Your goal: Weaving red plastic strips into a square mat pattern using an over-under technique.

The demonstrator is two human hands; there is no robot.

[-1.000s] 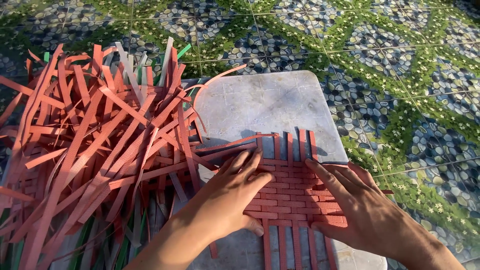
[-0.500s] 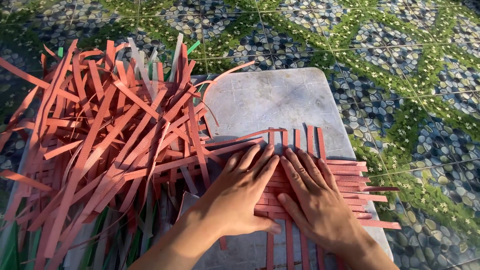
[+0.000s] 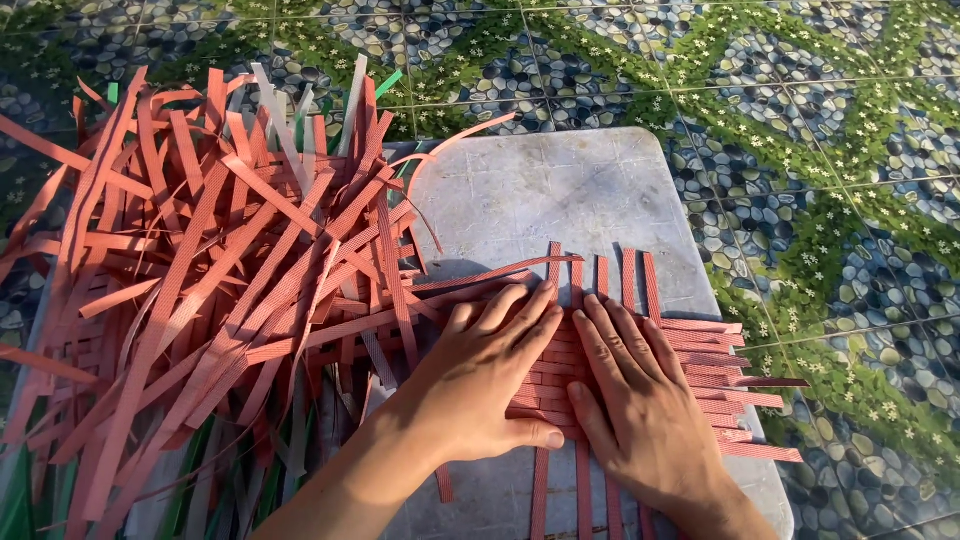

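Low in the frame, both hands lie flat on a small woven mat [image 3: 640,390] of red strips: the left hand [image 3: 490,385] and the right hand [image 3: 640,405] side by side, fingers spread and straight, gripping nothing, only pressing down. It looks like the weave is being tightened; another strip would need threading across next. The mat sits on a grey slab [image 3: 540,200] at centre. A loose pile of red strips [image 3: 220,280] fills the left, patterned floor tiles [image 3: 820,130] beyond.

Left hand [image 3: 485,385] and right hand [image 3: 640,410] pressed flat, side by side, on woven red strip mat [image 3: 700,370] atop grey table [image 3: 540,195]; loose red strips [image 3: 220,270] heaped left.
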